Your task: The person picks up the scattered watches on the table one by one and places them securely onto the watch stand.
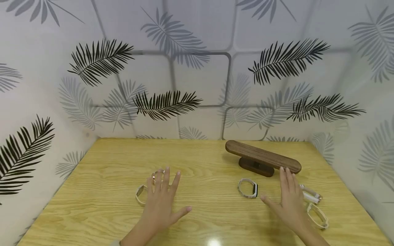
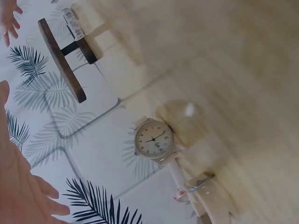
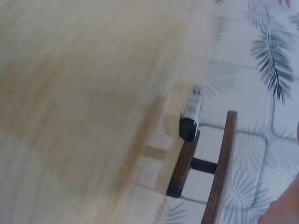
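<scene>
Item: one patterned fitness band with dark face [image 1: 255, 190], standing on edge as a loop on the table, between my two hands and just beside the right thumb.

Item: one white-strapped watch [image 1: 311, 196], lying to the right of the right hand and partly covered by it. Item: one cream band [image 1: 325, 225], a loop on edge, just nearer to me.

Item: one cream-strapped watch [image 1: 140, 190], on edge beside the left hand. Item: one further wristpiece [image 1: 153, 178], mostly masked by the left fingers. The left wrist view gives me a round-dial watch [image 2: 153, 138] with numerals; which of these two it is, I cannot tell.

Right hand [image 1: 289, 205]: fingers straight and close together, thumb out wide, holding nothing. Left hand [image 1: 160, 206]: palm down, fingers straight and fanned, thumb well out, grasping nothing; whether the fingers touch the piece below, I cannot tell.

Item: one dark wooden stand [image 1: 261, 155], bar raised on a post above an oval base, set behind the fitness band. The right fingertips overlap its near end in my head view; contact unclear.

Support: one yellow wood-grain table [image 1: 203, 160]. Backdrop: pale wall [image 1: 200, 78], printed with black and grey leaves.
</scene>
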The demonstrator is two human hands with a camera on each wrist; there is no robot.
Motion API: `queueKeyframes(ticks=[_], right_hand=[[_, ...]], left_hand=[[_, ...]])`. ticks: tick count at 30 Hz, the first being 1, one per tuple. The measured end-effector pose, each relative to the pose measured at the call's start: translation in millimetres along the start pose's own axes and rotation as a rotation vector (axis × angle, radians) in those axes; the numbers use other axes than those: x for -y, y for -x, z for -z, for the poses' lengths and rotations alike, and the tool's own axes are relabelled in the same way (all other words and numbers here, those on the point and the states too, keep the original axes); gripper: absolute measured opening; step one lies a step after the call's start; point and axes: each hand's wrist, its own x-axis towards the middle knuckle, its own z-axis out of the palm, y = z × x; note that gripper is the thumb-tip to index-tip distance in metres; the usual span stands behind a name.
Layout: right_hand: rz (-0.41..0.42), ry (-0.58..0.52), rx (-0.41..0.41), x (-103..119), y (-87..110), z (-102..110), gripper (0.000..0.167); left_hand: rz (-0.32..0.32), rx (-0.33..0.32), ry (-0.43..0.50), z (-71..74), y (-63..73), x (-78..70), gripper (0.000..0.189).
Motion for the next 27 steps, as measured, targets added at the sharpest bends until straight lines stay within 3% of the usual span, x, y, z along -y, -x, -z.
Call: queueKeyframes(ticks=[5, 12, 20, 27], right_hand=[[-0.036, -0.128, -0.097, -14.9, -15.9, 7.8, 0.093], [-0.118, -0.271, -0.114, -36.2, -31.8, 12.7, 0.071], [-0.444, -0.354, -0.092, -55.4, -43.9, 10.9, 0.063], [-0.701, -0.536, -0.119, -65.5, -57.5, -1.3, 0.061]], left_hand=[[-0.01, 0.104, 0.049, 4.4, -21.1, -3.3, 0.089], [0.04, 0.177, 0.289, 1.1, -55.4, -10.2, 0.084], [0.044, 0.244, 0.432, -15.3, -93.6, -30.0, 0.078], [0.096, 0.271, 0.505, -36.2, -123.3, -46.3, 0.074]])
